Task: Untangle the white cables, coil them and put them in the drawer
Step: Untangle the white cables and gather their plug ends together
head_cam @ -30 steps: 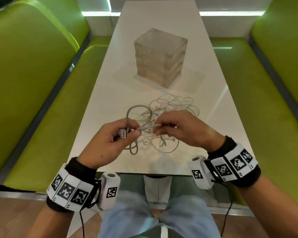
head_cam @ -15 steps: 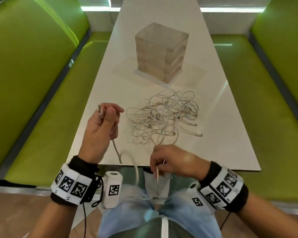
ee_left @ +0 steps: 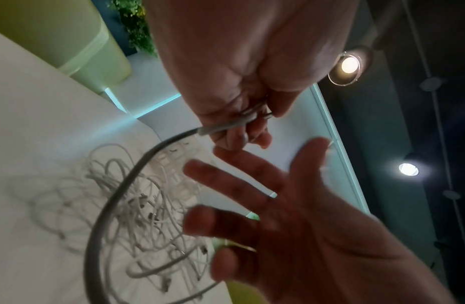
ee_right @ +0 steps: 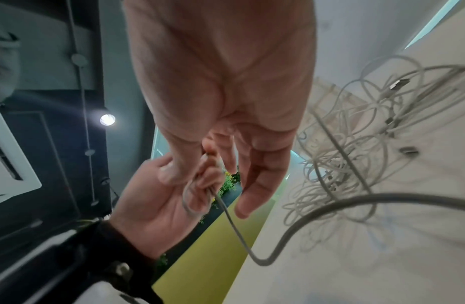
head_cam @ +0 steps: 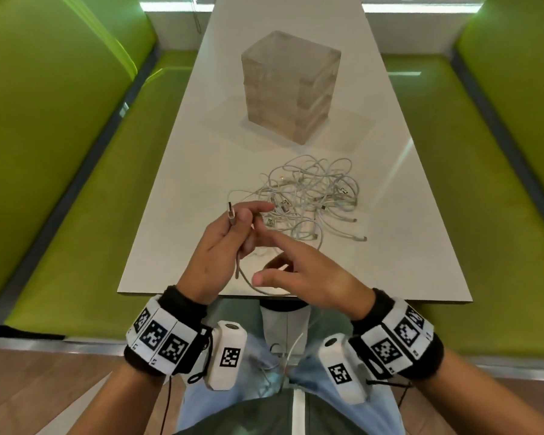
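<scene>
A tangle of white cables (head_cam: 311, 196) lies on the white table (head_cam: 186, 183), in front of a frosted drawer box (head_cam: 291, 86). My left hand (head_cam: 233, 227) is raised over the near edge and pinches one freed white cable (head_cam: 237, 265) just below its USB plug (head_cam: 230, 211). The cable curves down from that hand, under my right hand, and trails off the table toward my lap. My right hand (head_cam: 296, 271) is beside the left with fingers spread and straight, index pointing at the left fingers. The left wrist view shows that open palm (ee_left: 278, 205) beside the cable (ee_left: 138, 166).
Green padded benches (head_cam: 60, 183) run along both sides of the narrow table. The drawer box stands mid-table, beyond the tangle; its drawers look closed. My knees (head_cam: 264, 387) are under the near edge, with cable slack hanging there.
My right hand has let go of the cable it was pulling down by the table edge and risen, open, next to my left hand. The left hand has shifted rightward, still holding the plug end.
</scene>
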Action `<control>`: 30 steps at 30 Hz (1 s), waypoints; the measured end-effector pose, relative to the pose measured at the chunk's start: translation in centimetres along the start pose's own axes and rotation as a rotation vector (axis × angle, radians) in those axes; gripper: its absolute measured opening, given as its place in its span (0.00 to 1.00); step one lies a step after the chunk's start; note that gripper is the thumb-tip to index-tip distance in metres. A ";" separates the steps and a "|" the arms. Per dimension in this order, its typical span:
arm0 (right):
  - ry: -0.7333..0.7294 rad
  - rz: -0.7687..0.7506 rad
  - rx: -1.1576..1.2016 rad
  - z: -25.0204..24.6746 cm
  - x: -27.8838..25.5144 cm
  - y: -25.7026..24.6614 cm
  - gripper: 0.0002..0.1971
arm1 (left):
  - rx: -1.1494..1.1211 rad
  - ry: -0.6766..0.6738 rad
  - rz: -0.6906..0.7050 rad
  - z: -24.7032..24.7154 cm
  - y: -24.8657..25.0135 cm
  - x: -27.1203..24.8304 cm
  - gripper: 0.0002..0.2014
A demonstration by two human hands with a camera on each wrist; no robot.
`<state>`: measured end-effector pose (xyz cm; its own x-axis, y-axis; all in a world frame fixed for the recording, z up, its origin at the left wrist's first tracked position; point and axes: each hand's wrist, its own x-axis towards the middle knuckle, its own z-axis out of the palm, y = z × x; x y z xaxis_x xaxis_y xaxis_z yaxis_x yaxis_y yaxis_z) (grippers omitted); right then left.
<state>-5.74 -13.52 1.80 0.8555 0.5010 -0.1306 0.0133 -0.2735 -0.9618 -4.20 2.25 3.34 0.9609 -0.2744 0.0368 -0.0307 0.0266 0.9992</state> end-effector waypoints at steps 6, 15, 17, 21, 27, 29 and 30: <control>0.075 0.039 -0.015 0.9 1.0 0.5 0.04 | -0.042 -0.021 0.024 -0.2 -0.3 -0.5 0.19; -0.252 0.195 -0.689 -0.3 -1.2 5.4 0.08 | -0.103 0.428 0.070 -4.2 0.7 1.0 0.17; -0.201 0.194 -0.669 -0.5 -1.3 5.3 0.11 | -0.141 0.449 0.096 -4.7 1.4 1.3 0.18; -0.112 0.220 -0.522 -0.7 -1.1 4.7 0.16 | -0.166 0.389 0.140 -4.5 2.2 1.4 0.15; -0.008 0.130 -0.349 -0.5 -1.0 3.5 0.11 | -0.137 0.190 0.087 -2.5 1.3 0.7 0.13; 0.032 0.077 -0.313 -0.5 -0.7 2.8 0.09 | -0.157 0.126 0.043 -1.9 0.6 0.3 0.16; 0.047 0.059 -0.316 -0.5 -0.5 2.6 0.09 | -0.157 0.104 0.016 -1.7 0.2 0.2 0.15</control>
<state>-5.82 -14.89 -0.51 0.8823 0.4405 -0.1658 0.1169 -0.5462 -0.8294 -3.51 3.83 3.52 0.9842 -0.1719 0.0422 -0.0104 0.1818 0.9833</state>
